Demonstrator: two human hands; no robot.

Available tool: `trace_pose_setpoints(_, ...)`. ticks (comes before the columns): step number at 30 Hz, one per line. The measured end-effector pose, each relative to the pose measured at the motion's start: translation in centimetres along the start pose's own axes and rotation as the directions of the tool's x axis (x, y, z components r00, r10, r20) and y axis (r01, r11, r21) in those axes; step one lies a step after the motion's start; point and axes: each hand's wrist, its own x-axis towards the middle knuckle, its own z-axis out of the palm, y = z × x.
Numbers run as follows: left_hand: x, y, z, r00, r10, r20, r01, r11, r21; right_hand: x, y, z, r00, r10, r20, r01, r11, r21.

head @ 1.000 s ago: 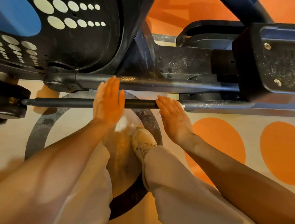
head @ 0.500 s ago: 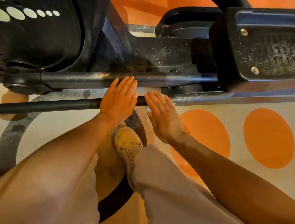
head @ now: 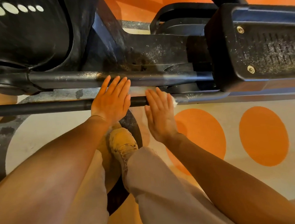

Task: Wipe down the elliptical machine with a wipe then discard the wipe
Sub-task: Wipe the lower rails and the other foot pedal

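The elliptical machine is black and dusty, with a flywheel housing (head: 30, 35) at the upper left and a ribbed pedal (head: 259, 52) at the right. Two dark bars run across it, an upper bar (head: 66, 79) and a thinner lower bar (head: 41, 107). My left hand (head: 111, 100) lies flat across the lower bar, its fingertips reaching the upper one. My right hand (head: 158, 111) presses flat on the lower bar just to the right. A corner of the white wipe (head: 173, 100) pokes out from under its outer edge.
The floor is cream with large orange circles (head: 262, 135) and a dark ring. My tan shoe (head: 122, 143) and light trouser legs fill the space below the hands. The pedal block stands close to the right of my right hand.
Both hands have slid rightward along the lower bar toward the pedal and come closer together. A corner of the wipe now shows beside my right hand.
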Motion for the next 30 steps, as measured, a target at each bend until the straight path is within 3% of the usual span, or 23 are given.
trace_pose_setpoints(2,0.0,0.0,-0.2,1.0,-0.003,0.008,0.003,1.0,-0.006,0.3,0.1,-0.1,0.997,-0.058,0.046,0.058,0.998,0.001)
trace_pose_setpoints(4,0.0,0.0,-0.2,1.0,-0.001,0.01,0.001,1.0,-0.003,0.2,1.7,-1.0,0.999,-0.035,0.007,0.035,0.998,0.048)
trace_pose_setpoints(7,0.0,-0.2,0.0,1.0,0.006,0.022,-0.006,1.0,0.0,0.0,5.8,-2.7,0.973,0.163,-0.166,-0.158,0.986,0.045)
trace_pose_setpoints(12,0.0,-0.1,-0.1,1.0,-0.004,0.027,0.005,0.999,-0.039,0.4,7.1,-3.0,0.909,0.358,-0.211,-0.331,0.931,0.156)
trace_pose_setpoints(18,0.0,0.0,0.0,0.999,-0.025,0.04,0.026,0.999,-0.04,-0.1,2.8,-1.5,0.984,0.148,-0.103,-0.122,0.967,0.225)
trace_pose_setpoints(22,-0.1,0.1,-0.1,0.999,-0.028,0.037,0.031,0.997,-0.067,-0.2,5.0,-2.3,0.99,0.053,-0.13,-0.029,0.984,0.176)
trace_pose_setpoints(27,0.0,-0.2,-0.1,0.999,-0.017,0.039,0.021,0.996,-0.085,-0.3,9.6,-3.7,0.917,0.302,-0.261,-0.3,0.953,0.052)
trace_pose_setpoints(30,0.0,-0.3,0.2,0.999,-0.008,0.047,0.012,0.996,-0.09,-0.3,10.6,-4.0,0.901,0.343,-0.266,-0.345,0.938,0.044)
